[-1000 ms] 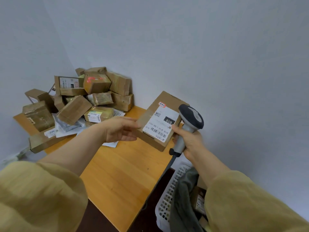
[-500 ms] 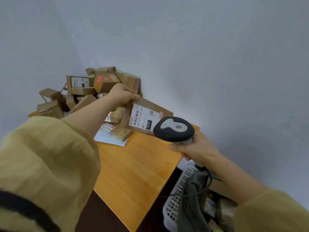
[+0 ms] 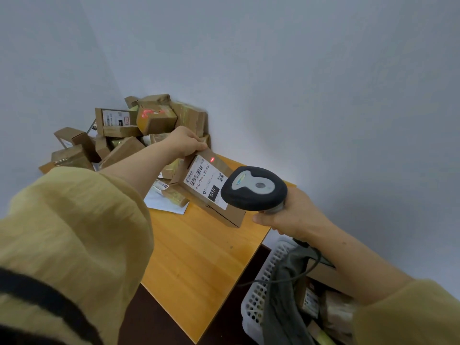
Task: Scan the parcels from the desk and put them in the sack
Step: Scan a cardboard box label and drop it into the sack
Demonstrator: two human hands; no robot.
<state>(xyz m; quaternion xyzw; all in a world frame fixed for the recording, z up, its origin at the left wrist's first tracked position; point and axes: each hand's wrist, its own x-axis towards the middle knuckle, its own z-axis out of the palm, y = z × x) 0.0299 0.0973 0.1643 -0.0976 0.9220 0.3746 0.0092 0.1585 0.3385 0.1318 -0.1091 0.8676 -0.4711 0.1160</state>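
My left hand (image 3: 185, 143) grips the far end of a flat brown parcel (image 3: 221, 212) and holds it tilted above the wooden desk (image 3: 199, 257). Its white label (image 3: 204, 181) with a barcode faces up, and a red scanner dot glows just beyond the label. My right hand (image 3: 291, 215) holds a grey and black barcode scanner (image 3: 254, 188), its head over the near end of the parcel. A grey sack (image 3: 283, 302) hangs in a white perforated basket (image 3: 258, 292) below the desk's right edge, with several parcels inside it.
A heap of brown cardboard parcels (image 3: 129, 135) fills the far corner of the desk against the grey walls. A white envelope (image 3: 164, 204) and small taped packets lie beside it. The scanner's cable (image 3: 293, 277) trails down over the sack. Dark floor shows below.
The parcel has turned so its barcode end points away, and my left hand has shifted to its far end. My right hand has swung the scanner over the label, and the red dot has appeared.
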